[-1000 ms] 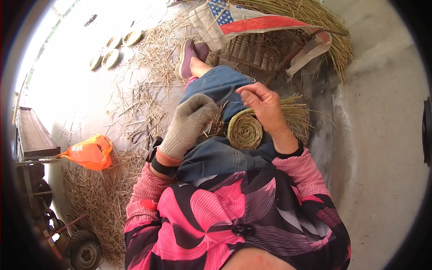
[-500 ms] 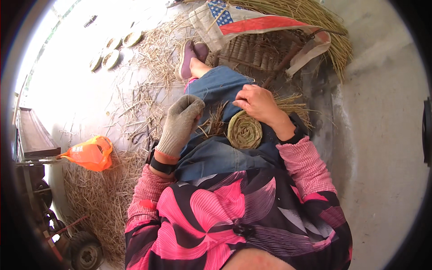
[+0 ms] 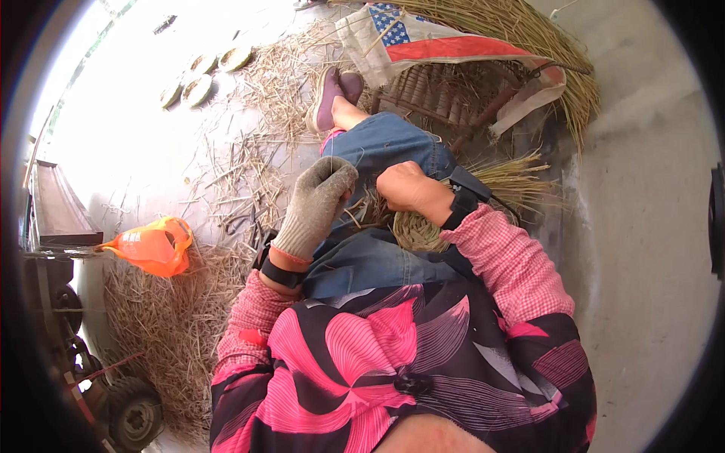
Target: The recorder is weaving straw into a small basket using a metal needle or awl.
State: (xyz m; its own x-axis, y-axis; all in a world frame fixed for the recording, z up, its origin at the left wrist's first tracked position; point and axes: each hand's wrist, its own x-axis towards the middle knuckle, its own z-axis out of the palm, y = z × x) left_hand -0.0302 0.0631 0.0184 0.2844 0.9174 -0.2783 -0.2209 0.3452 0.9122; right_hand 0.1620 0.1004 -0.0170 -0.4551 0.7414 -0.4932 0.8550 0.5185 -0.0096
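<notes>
Right hand [image 3: 408, 186] (bare) near the straw coil [image 3: 415, 234]

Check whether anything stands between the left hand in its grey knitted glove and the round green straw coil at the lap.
In this view, loose brown straw strands lie between the grey-gloved left hand and the round green straw coil; the bare right hand overlaps the coil's top edge. Depth is unclear.

Straw-craft workshop | straw coil [image 3: 419, 234], dial centre | straw bundle [image 3: 574, 79], 1 o'clock | round pieces [image 3: 198, 90], 10 o'clock | straw litter [image 3: 170, 325], 8 o'clock
</notes>
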